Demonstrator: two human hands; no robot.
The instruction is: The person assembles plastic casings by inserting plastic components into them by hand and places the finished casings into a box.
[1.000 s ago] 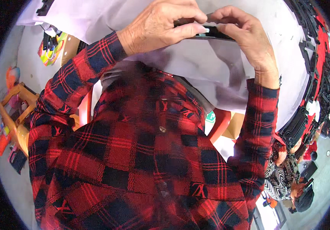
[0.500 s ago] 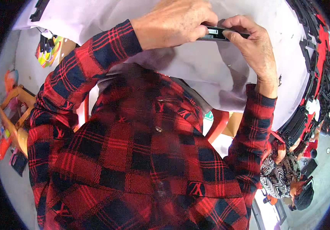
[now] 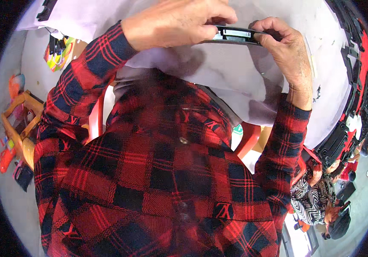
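Between my hands, over the pale cloth-covered table (image 3: 235,66), is a long narrow black plastic part (image 3: 237,41) with slots and whitish, shiny patches along its middle. My left hand (image 3: 175,25) pinches its left end between thumb and fingers, and that end is covered by the hand. At the other end, my right hand (image 3: 284,47) grips it with the thumb below and bent fingers above. The part lies nearly level, tilting slightly down to the right. Its exact kind I cannot make out.
Many black plastic parts (image 3: 336,139) and red pieces (image 3: 366,55) line the table's right edge. A person in a zigzag-patterned top (image 3: 308,199) is at the lower right. On the left are a wooden stool (image 3: 25,115) and a colourful bag (image 3: 60,58). A red chair (image 3: 249,139) shows beside me.
My left hand has slid leftward, so more of the black part shows between the hands. My right hand has stayed nearly in place, still gripping its end.
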